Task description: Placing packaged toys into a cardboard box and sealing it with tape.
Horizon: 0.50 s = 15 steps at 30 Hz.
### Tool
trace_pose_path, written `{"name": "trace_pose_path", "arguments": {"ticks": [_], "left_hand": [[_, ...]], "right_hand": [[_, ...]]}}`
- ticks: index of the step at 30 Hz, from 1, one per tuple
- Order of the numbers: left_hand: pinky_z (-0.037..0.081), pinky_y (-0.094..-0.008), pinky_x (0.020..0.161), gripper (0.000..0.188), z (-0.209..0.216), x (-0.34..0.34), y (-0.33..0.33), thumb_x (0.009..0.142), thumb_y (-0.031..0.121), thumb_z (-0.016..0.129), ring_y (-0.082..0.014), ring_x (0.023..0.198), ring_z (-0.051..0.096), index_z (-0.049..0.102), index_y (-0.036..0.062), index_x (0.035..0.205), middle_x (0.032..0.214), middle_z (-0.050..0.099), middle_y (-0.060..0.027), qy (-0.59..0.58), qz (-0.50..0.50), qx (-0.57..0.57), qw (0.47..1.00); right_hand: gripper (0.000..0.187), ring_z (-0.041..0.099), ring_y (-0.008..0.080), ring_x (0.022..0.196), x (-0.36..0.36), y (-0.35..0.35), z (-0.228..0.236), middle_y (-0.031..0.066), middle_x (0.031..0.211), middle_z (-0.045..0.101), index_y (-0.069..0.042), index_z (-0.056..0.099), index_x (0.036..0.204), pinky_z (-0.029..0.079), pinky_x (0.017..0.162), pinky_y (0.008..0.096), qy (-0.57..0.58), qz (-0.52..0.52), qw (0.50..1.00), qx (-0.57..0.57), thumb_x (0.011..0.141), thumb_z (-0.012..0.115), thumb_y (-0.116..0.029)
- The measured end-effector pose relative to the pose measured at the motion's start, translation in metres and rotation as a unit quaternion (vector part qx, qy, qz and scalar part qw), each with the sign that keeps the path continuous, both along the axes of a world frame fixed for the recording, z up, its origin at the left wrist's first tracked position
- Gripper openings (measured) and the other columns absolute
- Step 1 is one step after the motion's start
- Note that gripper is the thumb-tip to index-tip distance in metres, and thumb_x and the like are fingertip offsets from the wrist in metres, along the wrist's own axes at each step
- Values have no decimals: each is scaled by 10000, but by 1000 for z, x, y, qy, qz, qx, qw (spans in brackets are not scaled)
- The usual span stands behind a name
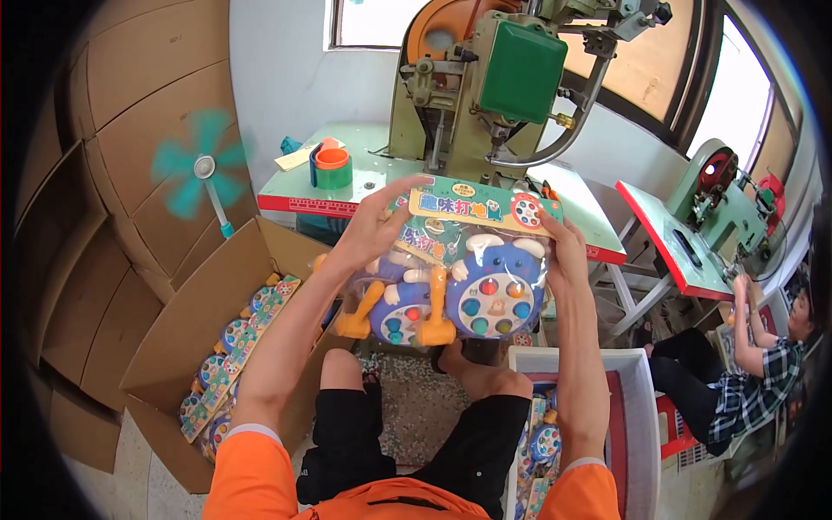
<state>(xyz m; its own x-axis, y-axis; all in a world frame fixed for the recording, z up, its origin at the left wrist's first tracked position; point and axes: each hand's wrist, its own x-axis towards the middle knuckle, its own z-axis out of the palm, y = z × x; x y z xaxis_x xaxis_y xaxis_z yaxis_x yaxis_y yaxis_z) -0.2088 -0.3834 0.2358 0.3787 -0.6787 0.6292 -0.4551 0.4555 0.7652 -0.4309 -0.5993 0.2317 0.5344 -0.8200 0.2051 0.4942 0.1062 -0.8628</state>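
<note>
The left hand [377, 227] and right hand [568, 251] gripped two clear-bagged blue round toys with orange hammers [498, 299], raised outside both containers. Similar packs [234, 334] already filled part of the tan cardboard carton [178, 351], others the white plastic crate [643, 425]; forearms [582, 364] partly blocked both, a green-covered metal press [524, 74] beyond.

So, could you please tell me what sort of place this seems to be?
Probably a small factory or packing workshop: a heavy machine stands on a worktable, an open carton holds packaged toys, and another person sits by a second machine.
</note>
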Motion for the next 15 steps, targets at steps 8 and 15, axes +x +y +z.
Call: {"name": "trace_pose_path", "arguments": {"ticks": [8, 15], "left_hand": [[526, -260, 903, 313, -5, 44, -38, 928, -63, 486, -102, 996, 633, 675, 12, 1166, 1128, 674, -62, 39, -36, 104, 993], [560, -240, 814, 330, 3, 47, -43, 923, -60, 470, -95, 939, 647, 673, 10, 1174, 1145, 668, -76, 93, -66, 100, 988]], "right_hand": [[280, 678, 209, 865, 28, -35, -1, 161, 1050, 669, 66, 552, 1187, 576, 760, 329, 19, 7, 1000, 4, 947, 615, -64], [322, 694, 253, 940, 32, -43, 2, 203, 1117, 652, 79, 507, 1248, 606, 795, 361, 17, 1, 1000, 26, 974, 577, -75]]}}
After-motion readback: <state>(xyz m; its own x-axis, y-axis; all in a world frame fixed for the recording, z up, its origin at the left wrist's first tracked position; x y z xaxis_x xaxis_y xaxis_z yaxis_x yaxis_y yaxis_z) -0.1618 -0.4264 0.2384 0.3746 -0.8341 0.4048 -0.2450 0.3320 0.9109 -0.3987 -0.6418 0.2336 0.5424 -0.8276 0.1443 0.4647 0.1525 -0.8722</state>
